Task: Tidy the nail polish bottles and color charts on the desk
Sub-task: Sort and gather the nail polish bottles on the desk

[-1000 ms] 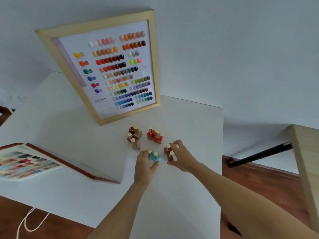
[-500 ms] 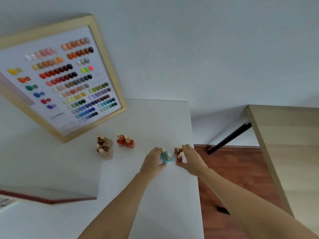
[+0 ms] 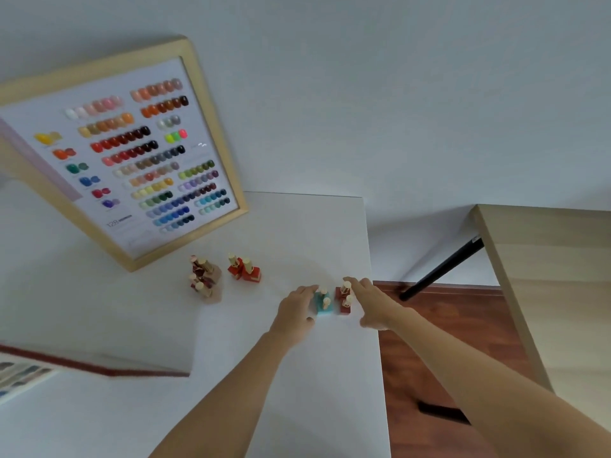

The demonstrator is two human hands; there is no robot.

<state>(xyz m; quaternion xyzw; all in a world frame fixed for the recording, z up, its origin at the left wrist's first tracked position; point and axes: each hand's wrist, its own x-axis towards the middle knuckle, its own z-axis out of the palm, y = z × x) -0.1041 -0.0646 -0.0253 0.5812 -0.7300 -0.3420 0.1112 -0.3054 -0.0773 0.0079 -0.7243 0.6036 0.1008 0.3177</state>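
Observation:
On the white desk [image 3: 297, 226], close to its right edge, stand two teal nail polish bottles [image 3: 323, 305] and two dark red bottles [image 3: 344, 302]. My left hand [image 3: 296, 310] curls around the teal pair from the left. My right hand [image 3: 372, 304] holds the dark red pair from the right, fingertips on a cap. Further left are a cluster of brown and nude bottles [image 3: 203, 280] and a pair of bright red bottles [image 3: 245, 270]. A wood-framed color chart [image 3: 211, 133] leans against the wall. An open swatch book [image 3: 23, 375] lies at the lower left, partly cut off.
The desk's right edge runs just beside my right hand, with wooden floor [image 3: 446, 342] below it. A light wooden table [image 3: 545, 276] with a black leg [image 3: 439, 271] stands to the right. A white wall is behind the desk.
Both hands slid the teal and dark red bottles rightwards, away from the other bottles, to the desk's right edge. My view turned right. Over the last half second little moved.

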